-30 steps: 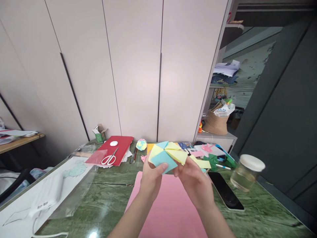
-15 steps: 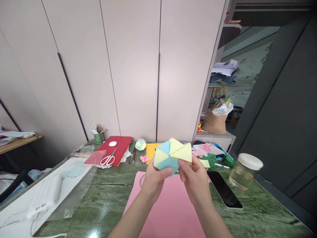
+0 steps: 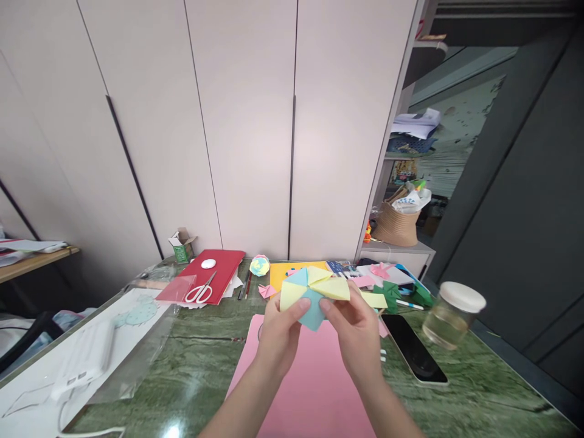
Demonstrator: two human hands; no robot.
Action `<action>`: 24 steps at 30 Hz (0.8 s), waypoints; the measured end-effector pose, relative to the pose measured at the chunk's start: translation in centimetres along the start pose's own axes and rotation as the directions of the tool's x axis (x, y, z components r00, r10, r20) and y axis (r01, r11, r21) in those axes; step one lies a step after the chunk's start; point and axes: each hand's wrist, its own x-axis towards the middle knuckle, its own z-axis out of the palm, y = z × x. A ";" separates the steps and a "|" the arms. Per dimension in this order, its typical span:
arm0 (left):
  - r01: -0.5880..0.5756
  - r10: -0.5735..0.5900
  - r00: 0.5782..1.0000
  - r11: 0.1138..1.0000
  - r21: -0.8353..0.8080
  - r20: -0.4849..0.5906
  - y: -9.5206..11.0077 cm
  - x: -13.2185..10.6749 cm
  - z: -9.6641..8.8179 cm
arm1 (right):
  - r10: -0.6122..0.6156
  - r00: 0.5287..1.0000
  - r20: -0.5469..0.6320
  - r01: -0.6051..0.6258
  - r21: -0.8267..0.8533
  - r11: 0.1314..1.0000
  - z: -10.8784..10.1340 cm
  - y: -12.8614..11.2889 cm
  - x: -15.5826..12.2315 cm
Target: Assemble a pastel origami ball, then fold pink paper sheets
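Observation:
A folded paper piece (image 3: 314, 309) with yellow and light blue triangular panels is held up between my two hands, above a pink sheet (image 3: 314, 383). My left hand (image 3: 279, 328) pinches its left side, thumb on the front face. On the lower right, my right hand (image 3: 353, 325) grips it with the thumb on the blue panel; its other fingers are partly hidden behind the paper. Yellow flaps stick out at the top and right of the piece.
White-handled scissors (image 3: 201, 292) lie by a red folder (image 3: 223, 271). A paper ball (image 3: 260, 266) sits at the back. Right of my hands are a black phone (image 3: 413, 347) and a lidded jar (image 3: 451, 319). A white power bank (image 3: 86, 356) lies left on the green table (image 3: 196, 359).
The paper piece has come down slightly and tilted, so its yellow top flaps look flatter. Both thumbs now press on the blue front panel's edges.

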 end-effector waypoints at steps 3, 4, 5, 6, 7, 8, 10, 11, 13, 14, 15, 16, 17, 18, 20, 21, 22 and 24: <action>0.012 -0.012 1.000 1.000 -0.009 -0.020 0.0 -0.1 0.0 | -0.093 0.995 -0.028 0.092 -0.051 0.994 0.1 0.2 -0.2; 0.013 -0.013 0.999 1.000 -0.012 -0.030 0.0 -0.2 0.0 | -0.120 0.992 -0.026 0.118 -0.062 0.991 0.1 0.4 -0.2; 0.011 -0.011 0.999 1.000 -0.016 -0.040 0.0 -0.2 0.0 | -0.145 0.989 -0.015 0.144 -0.063 0.988 0.0 0.5 -0.3; 0.003 -0.004 0.999 1.000 -0.020 -0.048 0.0 -0.2 0.0 | -0.167 0.986 0.000 0.167 -0.050 0.985 0.0 0.6 -0.3; -0.006 0.005 0.999 1.000 -0.024 -0.049 0.0 -0.1 -0.1 | -0.180 0.984 0.019 0.180 -0.022 0.983 0.0 0.6 -0.3; -0.017 0.016 0.999 1.000 -0.025 -0.043 0.1 -0.1 -0.1 | -0.173 0.984 0.031 0.172 0.025 0.985 0.0 0.5 -0.2; -0.043 0.042 0.999 0.999 -0.015 -0.015 0.2 0.0 -0.1 | -0.068 0.997 0.047 0.059 0.163 0.985 0.1 0.1 -0.1; -0.056 0.056 0.998 0.998 -0.002 -0.001 0.3 0.1 -0.1 | 0.020 0.998 0.053 -0.032 0.236 0.971 0.1 -0.2 0.0; -0.085 0.084 0.996 0.996 0.040 0.014 0.3 0.2 -0.2 | 0.197 0.978 0.063 -0.206 0.344 0.916 0.2 -0.8 0.1; -0.100 0.099 0.995 0.993 0.064 0.020 0.3 0.2 -0.3 | 0.258 0.964 0.067 -0.264 0.372 0.890 0.2 -1.0 0.2; -0.113 0.112 0.993 0.990 0.090 0.023 0.2 0.3 -0.4 | 0.295 0.953 0.069 -0.298 0.384 0.874 0.1 -1.1 0.3; -0.122 0.120 0.992 0.986 0.113 0.027 0.1 0.3 -0.5 | 0.316 0.947 0.062 -0.315 0.390 0.865 0.0 -1.1 0.3; -0.127 0.124 0.992 0.983 0.134 0.029 0.1 0.3 -0.5 | 0.328 0.943 0.056 -0.323 0.394 0.861 -0.1 -1.1 0.4; -0.130 0.127 0.992 0.980 0.152 0.028 0.0 0.2 -0.6 | 0.333 0.941 0.055 -0.327 0.399 0.857 -0.2 -1.0 0.4; -0.132 0.131 0.991 0.975 0.177 0.017 -0.1 0.1 -0.5 | 0.324 0.944 0.064 -0.320 0.411 0.853 -0.3 -0.8 0.3; -0.134 0.134 0.991 0.974 0.182 0.011 -0.1 0.1 -0.4 | 0.311 0.948 0.072 -0.312 0.414 0.855 -0.4 -0.8 0.3; -0.137 0.139 0.990 0.974 0.180 0.005 -0.2 0.0 -0.4 | 0.296 0.951 0.084 -0.304 0.414 0.858 -0.4 -0.8 0.3; -0.138 0.140 0.990 0.976 0.167 -0.003 -0.2 -0.1 -0.2 | 0.269 0.958 0.104 -0.288 0.405 0.868 -0.3 -0.9 0.3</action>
